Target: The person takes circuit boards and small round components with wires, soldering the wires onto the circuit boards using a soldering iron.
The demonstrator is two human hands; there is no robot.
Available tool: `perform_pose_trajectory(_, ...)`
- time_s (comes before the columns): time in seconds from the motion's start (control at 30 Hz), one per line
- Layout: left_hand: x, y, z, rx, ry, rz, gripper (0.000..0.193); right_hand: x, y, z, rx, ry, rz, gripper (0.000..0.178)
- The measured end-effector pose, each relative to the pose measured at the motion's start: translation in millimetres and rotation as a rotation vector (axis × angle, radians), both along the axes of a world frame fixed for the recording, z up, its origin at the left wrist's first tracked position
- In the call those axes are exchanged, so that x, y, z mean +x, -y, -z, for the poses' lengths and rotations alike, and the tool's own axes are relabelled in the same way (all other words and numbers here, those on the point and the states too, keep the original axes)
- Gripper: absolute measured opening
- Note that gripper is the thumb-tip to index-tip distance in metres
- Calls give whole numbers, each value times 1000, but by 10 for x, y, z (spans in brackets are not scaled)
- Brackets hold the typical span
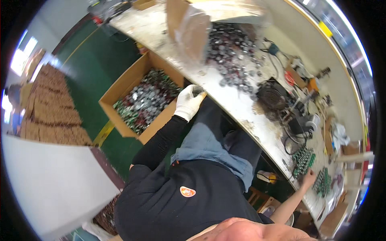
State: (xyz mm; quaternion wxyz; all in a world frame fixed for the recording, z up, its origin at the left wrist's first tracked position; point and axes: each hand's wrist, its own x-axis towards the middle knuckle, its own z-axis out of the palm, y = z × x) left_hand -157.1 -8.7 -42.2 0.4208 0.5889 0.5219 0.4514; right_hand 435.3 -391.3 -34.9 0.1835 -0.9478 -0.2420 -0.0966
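My left hand [188, 103], in a white glove below a black sleeve, is at the bench's front edge beside a cardboard box. Its fingers curl toward the thumb around something small and dark that I cannot make out. Far to the right, my bare right hand [308, 179] reaches over the bench. Its fingers are bent in at a stack of green and silver parts [302, 160], and what they grip is too small to tell. Just beyond it lies a second green and silver stack [322, 182].
The open cardboard box [116, 85] holds many silver, red and green parts. On the white bench [241, 114] a pile of small round silver and dark red pieces [233, 52] spills from a plastic-lined carton [183, 32]. A dark round machine [272, 94] and cables stand further right.
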Motion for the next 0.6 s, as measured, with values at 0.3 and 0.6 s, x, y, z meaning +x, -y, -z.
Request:
perform_pose_trajectory(0.3, 922, -823, 460, 494, -1049, -58, 14, 204, -32, 196, -110, 123, 49, 30)
perform_pose_trajectory(0.6, 759, -452, -75, 336, -86, 26, 21, 683, -1192, 312, 39, 87, -434, 30)
